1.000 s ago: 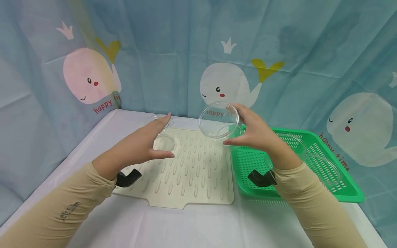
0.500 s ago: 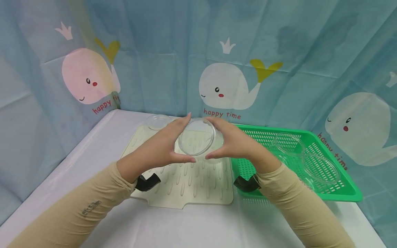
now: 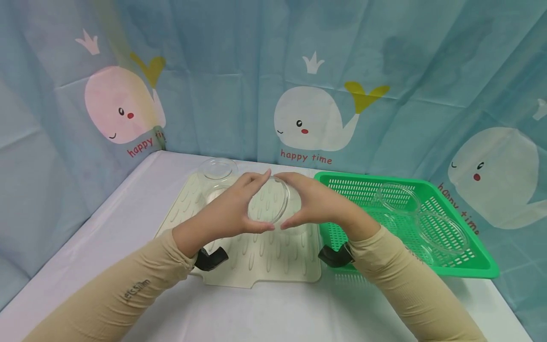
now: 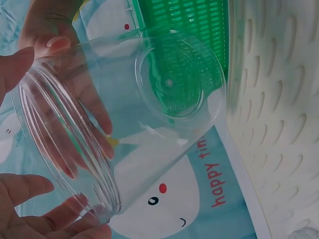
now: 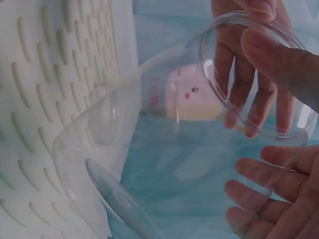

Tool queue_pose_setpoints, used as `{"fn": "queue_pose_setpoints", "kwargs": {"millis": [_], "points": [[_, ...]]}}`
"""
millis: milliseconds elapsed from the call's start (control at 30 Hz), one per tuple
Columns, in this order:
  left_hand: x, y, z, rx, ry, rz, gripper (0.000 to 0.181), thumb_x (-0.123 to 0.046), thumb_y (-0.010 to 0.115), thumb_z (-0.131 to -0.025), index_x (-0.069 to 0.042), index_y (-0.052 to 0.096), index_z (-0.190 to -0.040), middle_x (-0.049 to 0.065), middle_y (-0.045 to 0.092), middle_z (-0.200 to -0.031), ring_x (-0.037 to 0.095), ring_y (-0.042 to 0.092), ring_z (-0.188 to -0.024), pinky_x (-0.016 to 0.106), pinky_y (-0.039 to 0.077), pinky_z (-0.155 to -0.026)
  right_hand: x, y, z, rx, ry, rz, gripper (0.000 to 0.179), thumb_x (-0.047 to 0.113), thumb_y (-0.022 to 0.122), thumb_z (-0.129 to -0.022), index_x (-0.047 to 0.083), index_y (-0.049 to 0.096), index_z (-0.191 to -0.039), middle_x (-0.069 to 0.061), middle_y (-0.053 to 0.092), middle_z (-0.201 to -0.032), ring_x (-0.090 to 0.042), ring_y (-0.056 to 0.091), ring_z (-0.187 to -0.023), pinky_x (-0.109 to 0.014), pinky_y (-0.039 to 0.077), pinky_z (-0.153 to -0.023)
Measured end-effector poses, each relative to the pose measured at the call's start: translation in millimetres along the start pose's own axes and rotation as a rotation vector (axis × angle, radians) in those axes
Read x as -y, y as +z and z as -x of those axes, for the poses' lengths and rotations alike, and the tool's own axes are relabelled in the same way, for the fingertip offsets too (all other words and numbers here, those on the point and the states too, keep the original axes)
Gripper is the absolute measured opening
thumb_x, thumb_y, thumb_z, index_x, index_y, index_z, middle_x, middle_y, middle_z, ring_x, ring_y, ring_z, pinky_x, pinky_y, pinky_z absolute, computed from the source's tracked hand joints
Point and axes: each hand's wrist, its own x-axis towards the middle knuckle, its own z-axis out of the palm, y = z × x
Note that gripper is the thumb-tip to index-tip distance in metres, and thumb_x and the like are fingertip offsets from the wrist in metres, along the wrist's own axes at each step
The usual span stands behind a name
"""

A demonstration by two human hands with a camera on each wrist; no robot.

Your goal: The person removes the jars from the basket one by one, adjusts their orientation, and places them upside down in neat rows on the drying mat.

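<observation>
Between my two hands is a clear plastic jar point(image 3: 268, 202), its ridged round rim towards me in the head view. With thumb and fingers, my left hand point(image 3: 231, 206) grips the left side of that rim. My right hand point(image 3: 318, 199) holds the jar from the opposite side. The left wrist view shows the jar tilted, its round base point(image 4: 169, 82) away from the left hand. Below it lies a cream ridged mat point(image 3: 265, 251). A second clear jar point(image 3: 212, 192) stands on the mat, partly hidden behind my left hand.
Another clear jar point(image 3: 218, 168) stands at the mat's back left corner. To the right, a green perforated basket point(image 3: 487, 266) contains several clear jars or lids point(image 3: 442, 232). A blue whale-print curtain point(image 3: 222, 95) hangs behind the white-covered table point(image 3: 278, 313).
The right hand has brought the jar left and down from near the basket to above the mat. My left hand has moved right and taken hold of its rim.
</observation>
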Motion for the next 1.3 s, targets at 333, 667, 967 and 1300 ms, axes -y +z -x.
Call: {"fn": "queue_pose_setpoints", "kwargs": {"millis": [333, 667, 967, 1300], "points": [[3.2, 0.6, 0.9, -0.102, 0.02, 0.043, 0.098, -0.04, 0.078, -0.067, -0.013, 0.025, -0.145, 0.009, 0.037, -0.133, 0.021, 0.043, -0.118, 0.039, 0.041, -0.096, -9, -13, 6.5, -0.01, -0.02, -0.022, 0.095, 0.044, 0.08, -0.064, 0.02, 0.031, -0.143, 0.005, 0.036, -0.141, -0.017, 0.038, -0.126, -0.042, 0.038, -0.1], [9.5, -4.8, 3.7, -0.189, -0.043, 0.318, 0.096, -0.023, 0.079, -0.07, -0.017, 0.02, -0.146, 0.007, 0.031, -0.14, 0.021, 0.037, -0.127, 0.036, 0.035, -0.103, -34, -31, 18.4, -0.12, -0.076, -0.268, 0.103, 0.023, 0.081, -0.068, 0.025, 0.015, -0.147, 0.002, 0.025, -0.147, -0.023, 0.026, -0.135, -0.038, 0.025, -0.109], [10.2, -8.5, 4.6, -0.225, -0.081, 0.711, 0.087, -0.005, 0.068, -0.079, -0.014, 0.014, -0.146, 0.008, 0.025, -0.142, 0.021, 0.031, -0.132, 0.038, 0.027, -0.108, -46, -30, 26.1, -0.091, -0.083, -0.535, 0.109, 0.006, 0.077, -0.072, 0.028, 0.001, -0.147, 0.0, 0.011, -0.152, -0.023, 0.02, -0.137, -0.04, 0.023, -0.109], [13.1, -0.7, 4.0, -0.197, -0.04, 1.021, 0.085, -0.014, 0.063, -0.081, -0.01, 0.009, -0.147, 0.012, 0.017, -0.144, 0.027, 0.027, -0.134, 0.022, 0.042, -0.093, -49, -20, 23.8, -0.056, -0.255, -0.707, 0.107, -0.005, 0.074, -0.072, 0.016, 0.002, -0.148, -0.007, 0.011, -0.152, -0.032, 0.025, -0.135, -0.029, 0.034, -0.103]]}}
